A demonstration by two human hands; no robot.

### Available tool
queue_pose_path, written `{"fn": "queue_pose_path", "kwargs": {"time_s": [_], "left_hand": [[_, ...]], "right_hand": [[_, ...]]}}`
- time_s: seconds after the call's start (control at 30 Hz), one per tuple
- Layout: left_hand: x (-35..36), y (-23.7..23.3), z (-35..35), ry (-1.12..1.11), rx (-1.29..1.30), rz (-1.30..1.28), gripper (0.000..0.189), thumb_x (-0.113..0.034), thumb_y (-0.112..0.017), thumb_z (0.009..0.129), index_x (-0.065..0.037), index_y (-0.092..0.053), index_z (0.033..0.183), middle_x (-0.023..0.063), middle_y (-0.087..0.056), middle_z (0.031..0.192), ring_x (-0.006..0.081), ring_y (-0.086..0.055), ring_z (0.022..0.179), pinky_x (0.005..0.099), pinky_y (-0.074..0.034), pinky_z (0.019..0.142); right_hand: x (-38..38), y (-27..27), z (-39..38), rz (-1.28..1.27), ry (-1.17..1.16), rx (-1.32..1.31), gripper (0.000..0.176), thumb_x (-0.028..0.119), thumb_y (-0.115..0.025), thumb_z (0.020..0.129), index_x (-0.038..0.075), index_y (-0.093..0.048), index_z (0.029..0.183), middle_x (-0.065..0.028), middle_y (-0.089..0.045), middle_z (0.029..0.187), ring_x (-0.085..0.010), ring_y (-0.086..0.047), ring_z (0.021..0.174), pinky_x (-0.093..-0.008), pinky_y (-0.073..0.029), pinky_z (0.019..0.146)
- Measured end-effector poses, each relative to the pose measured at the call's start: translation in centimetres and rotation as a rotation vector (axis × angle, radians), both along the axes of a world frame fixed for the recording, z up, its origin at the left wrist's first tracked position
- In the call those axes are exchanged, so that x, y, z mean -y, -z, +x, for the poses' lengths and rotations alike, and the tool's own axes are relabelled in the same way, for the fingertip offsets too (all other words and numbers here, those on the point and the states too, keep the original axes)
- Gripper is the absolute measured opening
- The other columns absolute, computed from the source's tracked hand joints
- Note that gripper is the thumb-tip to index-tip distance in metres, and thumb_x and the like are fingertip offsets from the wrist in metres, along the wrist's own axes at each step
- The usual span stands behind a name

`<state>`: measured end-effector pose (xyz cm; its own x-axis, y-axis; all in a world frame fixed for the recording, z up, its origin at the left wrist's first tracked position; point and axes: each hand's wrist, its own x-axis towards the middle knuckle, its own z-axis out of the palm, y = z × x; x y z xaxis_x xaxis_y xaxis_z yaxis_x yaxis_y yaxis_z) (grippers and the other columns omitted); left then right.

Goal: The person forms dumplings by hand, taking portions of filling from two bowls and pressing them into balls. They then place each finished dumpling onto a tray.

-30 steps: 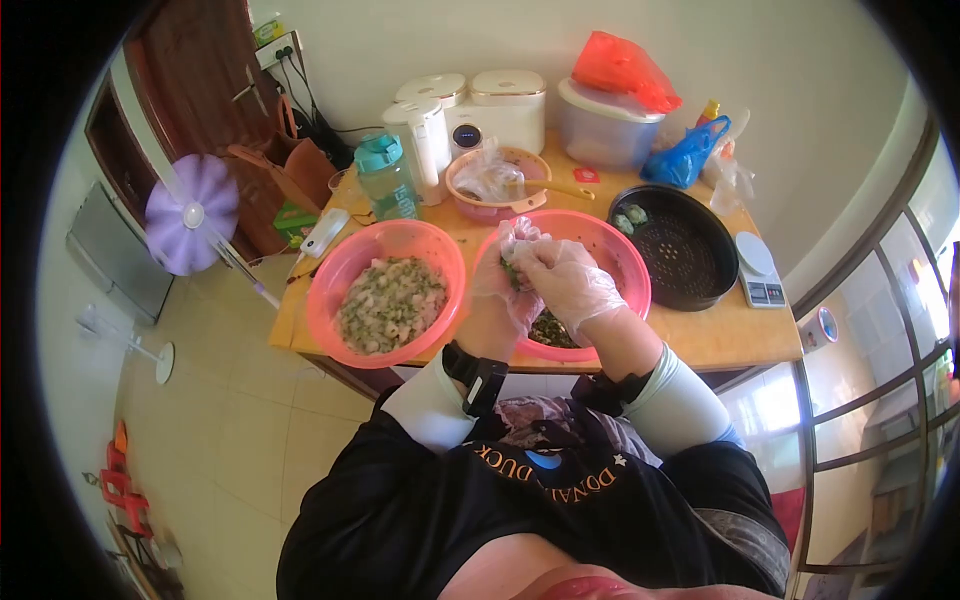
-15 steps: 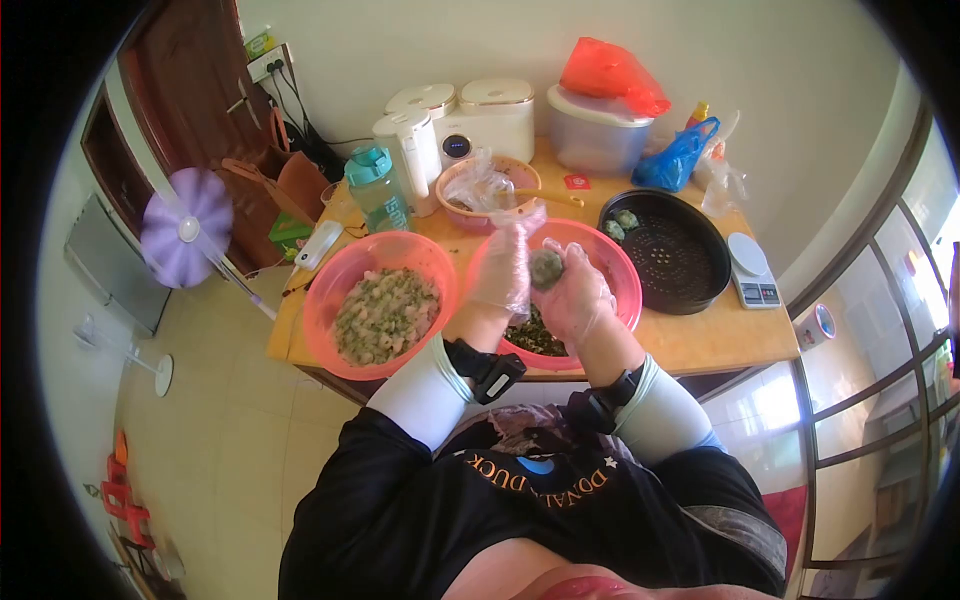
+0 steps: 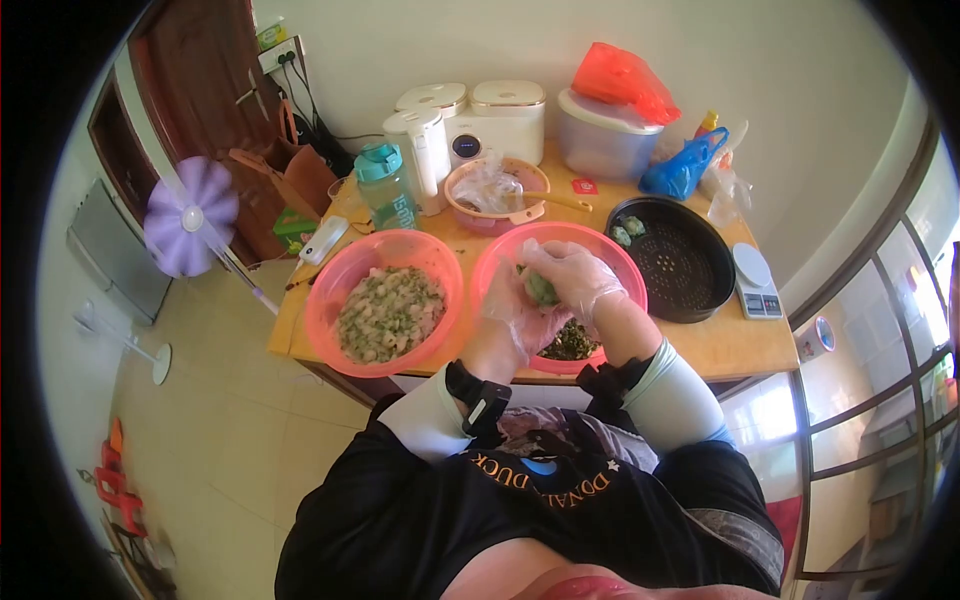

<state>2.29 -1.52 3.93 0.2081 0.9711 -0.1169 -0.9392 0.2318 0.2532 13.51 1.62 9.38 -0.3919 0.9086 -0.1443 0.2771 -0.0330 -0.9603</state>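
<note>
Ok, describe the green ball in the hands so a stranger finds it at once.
On the wooden table, find the right pink bowl of the two. Above it, the gloved left hand and right hand cup one green ball; unlike the two balls lying in the black tray, it is held.

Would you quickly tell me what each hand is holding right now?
Left hand: cupped under the green ball.
Right hand: closed over the same green ball.
</note>
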Motion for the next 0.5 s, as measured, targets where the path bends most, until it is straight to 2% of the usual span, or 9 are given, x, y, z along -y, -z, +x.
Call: {"fn": "queue_pose_path", "kwargs": {"time_s": [0.07,0.13,0.17,0.23,0.27,0.33,0.37,0.4,0.5], "left_hand": [[-0.3,1.2,-0.6,0.153,0.021,0.195,0.051,-0.044,-0.039,0.106,-0.002,-0.056,0.129,0.0195,-0.061,0.127,0.0331,-0.063,0.115,0.0478,-0.054,0.099],[-1.0,2.6,-0.5,0.141,0.065,0.253,0.047,-0.04,-0.041,0.105,-0.002,-0.056,0.128,0.0205,-0.061,0.125,0.0333,-0.064,0.114,0.0479,-0.055,0.099],[-0.9,2.4,-0.4,0.133,0.105,0.312,0.044,-0.037,-0.043,0.103,-0.001,-0.056,0.127,0.0216,-0.06,0.124,0.0336,-0.064,0.112,0.0481,-0.056,0.098],[-0.9,1.6,-0.1,0.055,0.085,0.274,0.044,-0.037,-0.045,0.103,-0.001,-0.057,0.126,0.0214,-0.06,0.124,0.0341,-0.064,0.111,0.0492,-0.055,0.098],[-0.8,1.0,0.0,-0.02,0.058,0.237,0.044,-0.037,-0.047,0.103,-0.001,-0.057,0.126,0.0213,-0.06,0.124,0.0346,-0.064,0.11,0.0502,-0.055,0.098],[-1.5,1.8,-0.4,-0.051,0.128,0.169,0.041,-0.034,-0.049,0.102,-0.003,-0.058,0.127,0.0182,-0.061,0.128,0.0328,-0.062,0.115,0.0497,-0.053,0.101],[-1.8,2.2,-0.7,-0.077,0.193,0.097,0.039,-0.031,-0.052,0.101,-0.004,-0.059,0.128,0.0151,-0.061,0.133,0.031,-0.061,0.119,0.0493,-0.052,0.103],[-1.9,2.2,-0.9,-0.079,0.196,0.102,0.039,-0.031,-0.052,0.101,-0.004,-0.059,0.128,0.0151,-0.061,0.133,0.031,-0.061,0.119,0.0493,-0.052,0.103],[-2.6,2.6,-1.6,-0.107,0.145,0.05,0.036,-0.03,-0.054,0.101,-0.006,-0.061,0.126,0.0133,-0.064,0.128,0.0294,-0.062,0.117,0.0477,-0.053,0.1]], "right_hand": [[-0.7,-0.5,0.0,0.045,-0.061,0.187,0.046,0.044,-0.062,0.098,0.002,-0.071,0.114,-0.0063,-0.07,0.097,-0.0174,-0.066,0.088,-0.0346,-0.054,0.079],[-1.3,-0.7,-0.1,0.189,-0.381,0.41,0.044,0.045,-0.058,0.1,0.005,-0.072,0.11,-0.0079,-0.071,0.098,-0.017,-0.066,0.086,-0.0344,-0.054,0.076],[-1.2,-0.8,0.1,0.187,-0.386,0.415,0.044,0.045,-0.058,0.1,0.005,-0.072,0.11,-0.0079,-0.071,0.098,-0.017,-0.066,0.086,-0.0344,-0.054,0.076],[-0.9,-1.6,0.5,0.807,-0.528,0.494,0.045,0.046,-0.053,0.103,0.006,-0.073,0.105,-0.0075,-0.071,0.095,-0.0172,-0.065,0.085,-0.0339,-0.054,0.076],[-1.0,-1.9,0.6,0.809,-0.534,0.497,0.045,0.046,-0.053,0.103,0.006,-0.073,0.105,-0.0075,-0.071,0.095,-0.0172,-0.065,0.085,-0.0339,-0.054,0.076],[-1.1,-2.8,0.6,0.839,-0.537,0.403,0.028,0.026,-0.048,0.104,0.004,-0.064,0.109,-0.0171,-0.07,0.104,-0.0371,-0.065,0.103,-0.0409,-0.052,0.089],[-0.9,-4.1,0.2,0.372,-0.338,0.354,0.045,0.043,-0.047,0.104,0.006,-0.071,0.116,-0.0142,-0.072,0.109,-0.032,-0.068,0.1,-0.0386,-0.053,0.09],[-0.1,-5.2,0.2,0.377,-0.341,0.357,0.045,0.043,-0.047,0.104,0.006,-0.071,0.116,-0.0142,-0.072,0.109,-0.032,-0.068,0.1,-0.0386,-0.053,0.09],[0.9,-5.5,1.3,0.671,-0.092,0.526,0.044,0.035,-0.048,0.105,0.009,-0.059,0.139,-0.0186,-0.063,0.136,-0.0348,-0.058,0.127,-0.0396,-0.044,0.107]]}}
